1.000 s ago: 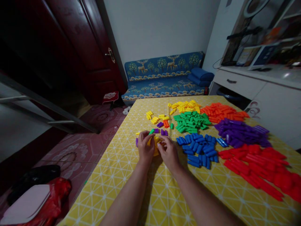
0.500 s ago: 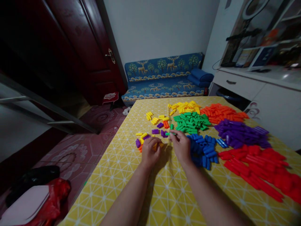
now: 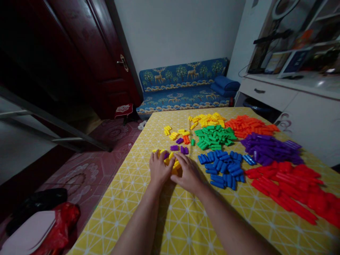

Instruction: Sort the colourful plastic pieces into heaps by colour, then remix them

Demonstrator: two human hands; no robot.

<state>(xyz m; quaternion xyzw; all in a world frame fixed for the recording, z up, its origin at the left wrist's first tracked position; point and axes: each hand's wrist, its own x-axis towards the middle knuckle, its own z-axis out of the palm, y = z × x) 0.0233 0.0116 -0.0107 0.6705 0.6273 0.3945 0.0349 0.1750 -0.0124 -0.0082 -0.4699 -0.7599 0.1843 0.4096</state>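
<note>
My left hand (image 3: 158, 168) and my right hand (image 3: 187, 174) rest side by side on a small mixed cluster of plastic pegs (image 3: 171, 160), mostly yellow with some purple, on the yellow patterned tablecloth (image 3: 186, 219). The fingers of both hands are curled over the pegs; what each one holds is hidden. Just right of my right hand lies the blue peg pile (image 3: 223, 168). Beyond it lie the green pile (image 3: 214, 137), yellow pile (image 3: 208, 119), orange pile (image 3: 248, 125), purple pile (image 3: 268, 148) and red pile (image 3: 292, 187).
A few loose yellow, purple and orange pegs (image 3: 179, 136) lie beyond my hands. The table's left edge drops to a tiled floor with a red bag (image 3: 57, 226). A blue sofa (image 3: 183, 88) stands behind the table, a white cabinet (image 3: 300, 106) at the right, a dark door (image 3: 101, 60) at the left.
My right hand, which reached out toward the green pile with a green peg, has come back to the mixed cluster beside my left hand. The left hand stayed on the cluster.
</note>
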